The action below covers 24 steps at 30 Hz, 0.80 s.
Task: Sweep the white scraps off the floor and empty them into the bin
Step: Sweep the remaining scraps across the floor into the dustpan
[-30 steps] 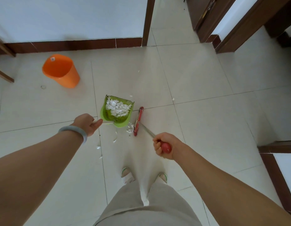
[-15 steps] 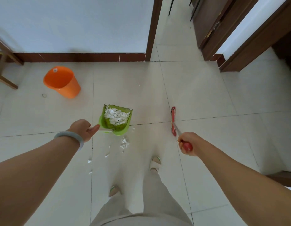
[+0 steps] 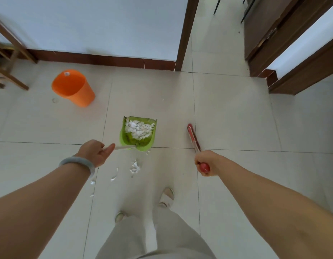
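A green dustpan [image 3: 127,141] sits in the middle of the tiled floor with a heap of white scraps [image 3: 138,129] inside. My left hand [image 3: 94,152] grips its pale handle, thumb stretched along it. My right hand [image 3: 205,161] grips the red end of a broom handle; the red broom head [image 3: 192,134] is right of the dustpan, apart from it. More loose white scraps [image 3: 134,166] lie on the floor just in front of the dustpan, trailing toward my left arm. An orange bin [image 3: 73,88] stands upright at the far left, near the wall.
Wooden furniture legs [image 3: 11,53] stand at the far left by the wall. A doorway with a dark wooden frame [image 3: 185,34] opens straight ahead, and more dark door frames [image 3: 302,71] line the right. My feet [image 3: 166,197] stand close behind the scraps.
The broom head has swung from beside the dustpan's mouth out to the right. The dustpan stays put with its load. My feet have shifted and the view has tilted upward.
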Tool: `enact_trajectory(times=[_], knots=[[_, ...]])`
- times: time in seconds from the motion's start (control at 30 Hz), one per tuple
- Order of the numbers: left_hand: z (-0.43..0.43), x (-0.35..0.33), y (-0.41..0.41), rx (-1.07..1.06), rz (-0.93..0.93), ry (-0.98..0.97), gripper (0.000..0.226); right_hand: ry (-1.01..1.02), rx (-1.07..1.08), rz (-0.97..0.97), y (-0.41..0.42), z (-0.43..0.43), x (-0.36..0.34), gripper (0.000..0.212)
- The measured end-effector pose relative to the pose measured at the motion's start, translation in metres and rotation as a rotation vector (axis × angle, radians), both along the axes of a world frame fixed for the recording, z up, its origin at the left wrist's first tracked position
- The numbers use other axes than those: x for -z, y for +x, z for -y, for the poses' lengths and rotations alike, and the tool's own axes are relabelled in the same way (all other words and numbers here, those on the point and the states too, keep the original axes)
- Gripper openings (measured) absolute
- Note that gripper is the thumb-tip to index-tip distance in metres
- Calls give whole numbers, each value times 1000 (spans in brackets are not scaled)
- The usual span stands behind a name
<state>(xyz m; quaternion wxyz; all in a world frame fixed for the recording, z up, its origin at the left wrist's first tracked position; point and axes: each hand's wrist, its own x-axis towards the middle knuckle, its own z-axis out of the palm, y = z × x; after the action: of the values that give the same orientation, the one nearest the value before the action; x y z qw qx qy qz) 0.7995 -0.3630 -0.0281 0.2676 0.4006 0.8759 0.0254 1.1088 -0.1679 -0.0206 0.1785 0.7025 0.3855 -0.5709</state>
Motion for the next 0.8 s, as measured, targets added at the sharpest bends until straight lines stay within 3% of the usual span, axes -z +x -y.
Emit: enact_trajectory(times=[0.27,0.43,0.8], knots=[[3,-14,-17,-55,-29,-23,54,-85,-304,-79,-80,73,-5,16],[13,-23,-43,-65,-53,-41,52,-164,-312,-114,-114,83,-23,18],[43,-26,-111,-126,-26,-95,53,68,-333,-80,-166,34,-27,14]])
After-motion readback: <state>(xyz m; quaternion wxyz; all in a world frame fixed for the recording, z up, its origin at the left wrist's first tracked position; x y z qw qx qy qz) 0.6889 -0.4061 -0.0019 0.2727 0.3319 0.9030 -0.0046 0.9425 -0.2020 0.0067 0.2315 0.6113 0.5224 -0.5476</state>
